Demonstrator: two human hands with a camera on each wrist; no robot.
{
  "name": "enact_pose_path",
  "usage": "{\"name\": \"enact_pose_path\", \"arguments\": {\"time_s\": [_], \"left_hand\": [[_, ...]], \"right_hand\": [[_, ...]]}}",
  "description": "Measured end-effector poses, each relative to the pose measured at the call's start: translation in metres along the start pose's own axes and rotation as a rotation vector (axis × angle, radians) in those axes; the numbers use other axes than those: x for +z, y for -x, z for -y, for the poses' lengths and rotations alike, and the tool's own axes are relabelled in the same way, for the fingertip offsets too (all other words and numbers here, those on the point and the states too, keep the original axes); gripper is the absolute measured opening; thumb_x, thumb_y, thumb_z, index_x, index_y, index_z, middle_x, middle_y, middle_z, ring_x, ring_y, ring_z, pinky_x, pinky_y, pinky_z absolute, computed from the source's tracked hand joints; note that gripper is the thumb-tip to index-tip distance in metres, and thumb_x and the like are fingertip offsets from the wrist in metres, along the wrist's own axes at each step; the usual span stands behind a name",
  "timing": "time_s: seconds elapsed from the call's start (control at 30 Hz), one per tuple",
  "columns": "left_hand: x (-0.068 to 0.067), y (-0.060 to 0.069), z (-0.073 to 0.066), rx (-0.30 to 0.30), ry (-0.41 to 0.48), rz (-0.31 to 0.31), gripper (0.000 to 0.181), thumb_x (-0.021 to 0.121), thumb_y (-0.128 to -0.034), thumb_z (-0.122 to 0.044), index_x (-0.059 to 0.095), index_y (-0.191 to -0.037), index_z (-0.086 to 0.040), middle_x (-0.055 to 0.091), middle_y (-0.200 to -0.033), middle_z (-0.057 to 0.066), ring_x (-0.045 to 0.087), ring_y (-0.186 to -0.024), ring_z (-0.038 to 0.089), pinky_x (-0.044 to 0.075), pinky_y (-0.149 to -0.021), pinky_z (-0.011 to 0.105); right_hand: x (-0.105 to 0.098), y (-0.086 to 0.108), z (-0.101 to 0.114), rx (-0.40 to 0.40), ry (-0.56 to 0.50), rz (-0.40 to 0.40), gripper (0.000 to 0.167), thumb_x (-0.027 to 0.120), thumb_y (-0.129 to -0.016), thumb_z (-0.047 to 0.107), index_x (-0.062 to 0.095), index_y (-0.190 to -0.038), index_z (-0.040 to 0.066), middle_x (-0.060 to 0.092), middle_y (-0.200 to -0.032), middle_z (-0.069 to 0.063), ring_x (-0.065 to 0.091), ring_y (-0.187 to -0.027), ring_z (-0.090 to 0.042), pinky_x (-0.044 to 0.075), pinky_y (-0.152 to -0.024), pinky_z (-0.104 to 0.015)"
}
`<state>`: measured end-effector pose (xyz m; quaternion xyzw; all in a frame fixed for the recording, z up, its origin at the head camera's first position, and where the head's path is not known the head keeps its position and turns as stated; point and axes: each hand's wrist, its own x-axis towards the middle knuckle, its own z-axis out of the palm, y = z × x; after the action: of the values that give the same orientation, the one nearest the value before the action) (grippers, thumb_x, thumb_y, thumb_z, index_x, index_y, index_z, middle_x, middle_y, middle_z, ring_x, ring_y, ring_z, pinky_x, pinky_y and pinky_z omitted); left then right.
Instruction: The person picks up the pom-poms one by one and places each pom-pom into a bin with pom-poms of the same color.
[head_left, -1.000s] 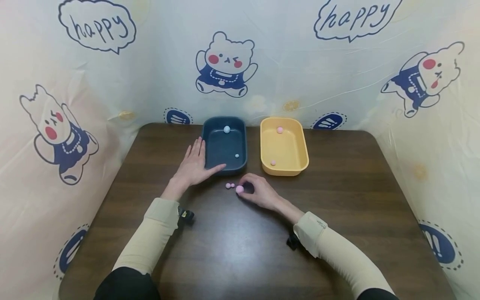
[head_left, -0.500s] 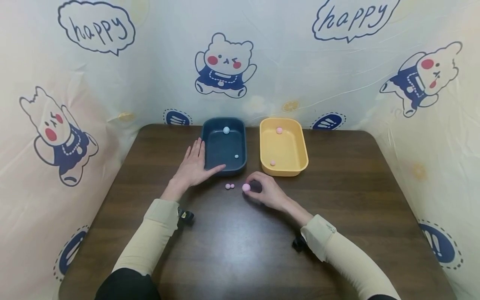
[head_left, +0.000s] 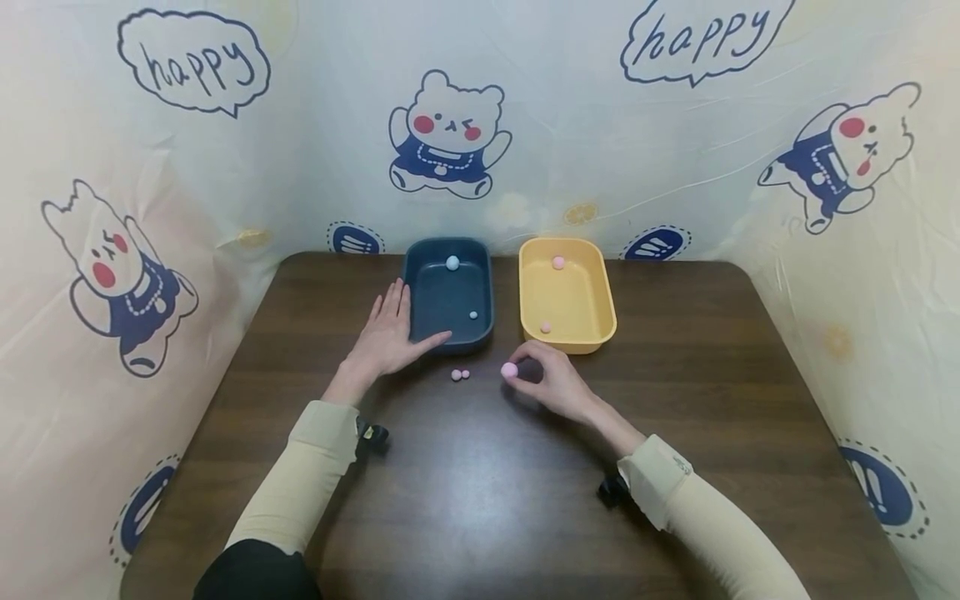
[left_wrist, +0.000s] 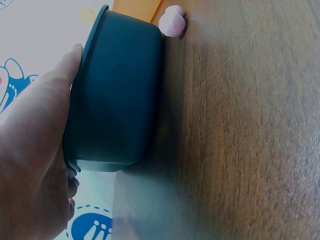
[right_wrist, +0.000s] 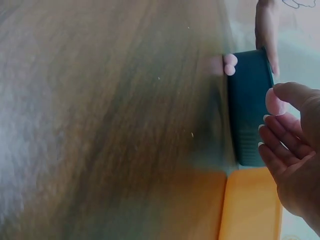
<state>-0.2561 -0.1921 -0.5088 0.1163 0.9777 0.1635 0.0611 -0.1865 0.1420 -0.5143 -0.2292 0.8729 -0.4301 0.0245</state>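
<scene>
Head view: right hand [head_left: 558, 383] pinches a pink ball [head_left: 509, 370]; straight-fingered left hand [head_left: 382, 337] touches a blue tray [head_left: 452, 293], long axis forward.

Right hand [head_left: 558, 383] shifted rightward, pinched pink ball [head_left: 509, 370] nearer yellow tray [head_left: 567, 296]

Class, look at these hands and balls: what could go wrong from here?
The right hand holds the larger pink ball in a pinch, so it might slip and roll away.
The two small pink balls lie loose before the dark blue tray; a nudge could scatter them.
The left hand touches that tray; pushing might shift it.
</scene>
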Motion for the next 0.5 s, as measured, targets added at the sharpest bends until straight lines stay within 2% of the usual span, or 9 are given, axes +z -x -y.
{"name": "enact_pose_path", "arguments": {"time_s": [0.27, 0.43, 0.5], "left_hand": [[0.001, -0.001, 0.002, 0.006, -0.017, -0.004, 0.134, 0.041, -0.0896, -0.098, 0.000, -0.176, -0.004, -0.010, -0.187, 0.014, 0.002, -0.175, 0.040, 0.005, -0.142, 0.059], [0.001, -0.002, 0.002, 0.005, -0.015, -0.010, 0.135, 0.042, -0.0899, -0.097, 0.000, -0.176, -0.003, -0.010, -0.187, 0.015, 0.002, -0.175, 0.040, 0.004, -0.142, 0.059], [0.001, -0.002, 0.001, 0.002, -0.012, -0.011, 0.135, 0.043, -0.0899, -0.098, 0.000, -0.176, -0.003, -0.010, -0.187, 0.015, 0.001, -0.175, 0.040, 0.004, -0.142, 0.059]], "right_hand": [[-0.010, -0.001, -0.002, -0.058, -0.004, -0.074, 0.029, 0.090, -0.092, 0.008, 0.075, -0.116, 0.007, 0.077, -0.111, -0.009, 0.071, -0.110, -0.035, 0.054, -0.119, -0.055], [-0.017, -0.003, -0.002, -0.063, -0.051, -0.089, 0.027, 0.089, -0.091, 0.003, 0.074, -0.113, 0.006, 0.074, -0.110, -0.011, 0.071, -0.111, -0.042, 0.061, -0.109, -0.056], [-0.020, -0.004, -0.001, -0.077, -0.056, -0.100, 0.025, 0.088, -0.091, 0.002, 0.074, -0.112, 0.004, 0.074, -0.110, -0.012, 0.072, -0.111, -0.040, 0.063, -0.107, -0.056]]}}
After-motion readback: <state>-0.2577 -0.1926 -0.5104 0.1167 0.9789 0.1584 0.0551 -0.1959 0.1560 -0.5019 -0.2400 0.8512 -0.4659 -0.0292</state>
